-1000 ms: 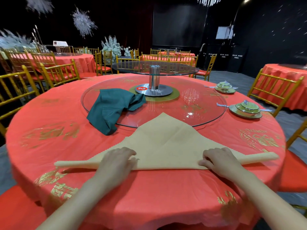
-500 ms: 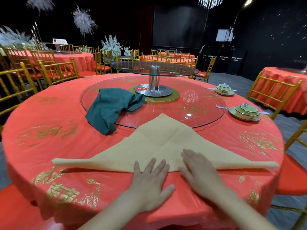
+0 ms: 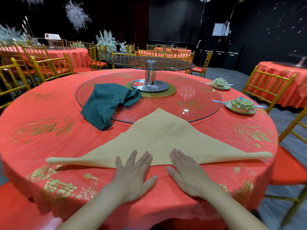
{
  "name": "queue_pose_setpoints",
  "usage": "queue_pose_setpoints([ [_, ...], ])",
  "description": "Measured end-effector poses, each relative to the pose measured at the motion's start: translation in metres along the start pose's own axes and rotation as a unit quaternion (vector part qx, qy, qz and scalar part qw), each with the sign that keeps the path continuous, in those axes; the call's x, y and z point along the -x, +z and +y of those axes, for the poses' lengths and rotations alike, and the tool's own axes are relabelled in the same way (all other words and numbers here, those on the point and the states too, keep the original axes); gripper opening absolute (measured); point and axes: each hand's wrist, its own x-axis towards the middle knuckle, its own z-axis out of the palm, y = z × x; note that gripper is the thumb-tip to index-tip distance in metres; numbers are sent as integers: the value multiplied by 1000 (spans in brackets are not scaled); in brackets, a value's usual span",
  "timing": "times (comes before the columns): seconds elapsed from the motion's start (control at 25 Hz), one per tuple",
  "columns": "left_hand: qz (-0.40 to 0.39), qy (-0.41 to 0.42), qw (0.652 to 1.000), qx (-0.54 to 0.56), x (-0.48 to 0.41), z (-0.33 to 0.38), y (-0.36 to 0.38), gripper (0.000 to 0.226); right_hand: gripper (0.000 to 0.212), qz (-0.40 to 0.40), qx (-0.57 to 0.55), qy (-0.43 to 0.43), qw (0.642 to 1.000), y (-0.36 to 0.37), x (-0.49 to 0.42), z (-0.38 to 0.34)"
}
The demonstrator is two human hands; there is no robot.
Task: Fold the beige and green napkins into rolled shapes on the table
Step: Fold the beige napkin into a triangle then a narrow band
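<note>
Both hands lie flat, palms down, at the near rim of the table (image 3: 49,133), which is covered in red cloth with gold print. The left hand (image 3: 132,176) and the right hand (image 3: 187,175) sit side by side but apart, fingers straight and spread. Their fingertips rest on the near edge of the beige napkin (image 3: 159,133), while palms and thumbs lie on the cloth; neither hand grips anything.

The beige napkin is spread as a wide triangle. Its long side faces the person and tapers into thin points at far left and far right. Its apex points away and overlaps the rim of the glass turntable (image 3: 199,103). The green napkin (image 3: 106,103) lies crumpled to the left of that apex, well apart from the hands, partly on the turntable and partly draped over its rim onto the cloth.

At the turntable's middle a metal post (image 3: 150,73) carries a smaller glass shelf (image 3: 166,64).

On the right side of the table, outside the turntable, stand two lidded green bowls, each on its own plate: the nearer bowl (image 3: 241,104) and the farther bowl (image 3: 220,83). Both lids are on, so what is inside cannot be seen. Gold chairs (image 3: 51,67) ring the table.
</note>
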Motion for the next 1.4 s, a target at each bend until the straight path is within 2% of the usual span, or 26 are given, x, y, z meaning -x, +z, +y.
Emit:
queue_pose_setpoints([
  [0.2, -6, -22, 1000, 2, 12, -42, -4, 98, 133, -30, 15, -1, 999, -6, 7, 21],
  [0.6, 19, -65, 998, 14, 22, -102, -2, 108, 132, -81, 28, 51, 995, -20, 27, 75],
  [0.68, 23, -79, 996, 23, 24, -118, -3, 99, 130, -89, 27, 60, 994, -22, 31, 83],
  [0.84, 5, -124, 992, 25, 29, -140, -6, 57, 119, -99, 18, 70, 992, -26, 33, 97],
  [0.92, 9, -133, 991, 16, 28, -137, -8, 54, 116, -98, 20, 68, 993, -25, 33, 100],
  [0.96, 36, -129, 991, 6, 27, -131, -8, 57, 114, -97, 20, 67, 993, -24, 33, 101],
  [1.08, 162, -27, 986, 32, 24, -87, -10, 65, 110, -103, 23, 61, 993, -23, 34, 102],
  [1.16, 136, 44, 987, 74, 21, -44, -11, 68, 109, -102, 20, 62, 993, -23, 34, 102],
  [1.24, 93, 82, 991, 51, 12, -7, -10, 69, 109, -97, 22, 67, 993, -23, 34, 102],
  [1.32, 64, 79, 995, 9, 1, 13, -8, 68, 107, -91, 22, 74, 993, -24, 35, 101],
  [1.4, 40, 62, 997, -3, -7, 20, -6, 76, 115, -83, 26, 85, 993, -25, 34, 94],
])
